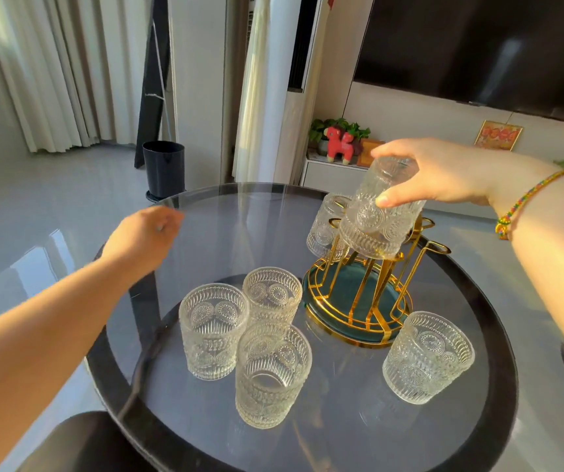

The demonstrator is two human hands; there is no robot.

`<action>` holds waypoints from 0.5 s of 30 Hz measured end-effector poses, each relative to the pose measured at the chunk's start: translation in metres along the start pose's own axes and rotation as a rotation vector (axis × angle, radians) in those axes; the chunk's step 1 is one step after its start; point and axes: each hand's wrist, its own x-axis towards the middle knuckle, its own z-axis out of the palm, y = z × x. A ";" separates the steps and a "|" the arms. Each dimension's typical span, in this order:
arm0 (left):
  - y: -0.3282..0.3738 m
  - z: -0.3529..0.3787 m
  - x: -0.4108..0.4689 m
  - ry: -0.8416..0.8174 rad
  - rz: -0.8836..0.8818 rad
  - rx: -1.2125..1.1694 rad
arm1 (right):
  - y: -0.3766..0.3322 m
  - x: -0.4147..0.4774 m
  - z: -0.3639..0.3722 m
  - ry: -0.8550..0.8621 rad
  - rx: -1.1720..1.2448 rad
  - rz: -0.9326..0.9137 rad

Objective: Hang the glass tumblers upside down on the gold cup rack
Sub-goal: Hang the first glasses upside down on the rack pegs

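Landmark: gold wire cup rack with round teal base [359, 303], standing toward the far right of the round smoked-glass table [205, 212].

Right hand [444, 172] holds an embossed clear glass tumbler [381, 212] directly above the rack, fingers wrapped round its base end, thumb pressed on the near wall. Tumbler is inverted: mouth points down and slightly toward the camera-left, long axis tilted off vertical, base uppermost. Its rim sits at a peg tip; whether the peg is inside yet, cannot tell.

One hung tumbler [326, 223] is just behind-left on the rack, near the held one.

Risks, as judged: tilted axis may catch the rim on the peg loop or knock the hung tumbler; an early release could drop glass onto glass table.

Left hand [144, 235] hovers well left of the rack, fingers loosely curled, holding nothing; blurred.

Four upright tumblers [214, 330] wait in front of the rack.
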 end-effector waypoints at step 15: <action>0.166 0.109 0.068 -0.638 0.440 0.154 | 0.024 -0.009 0.013 0.022 0.069 0.004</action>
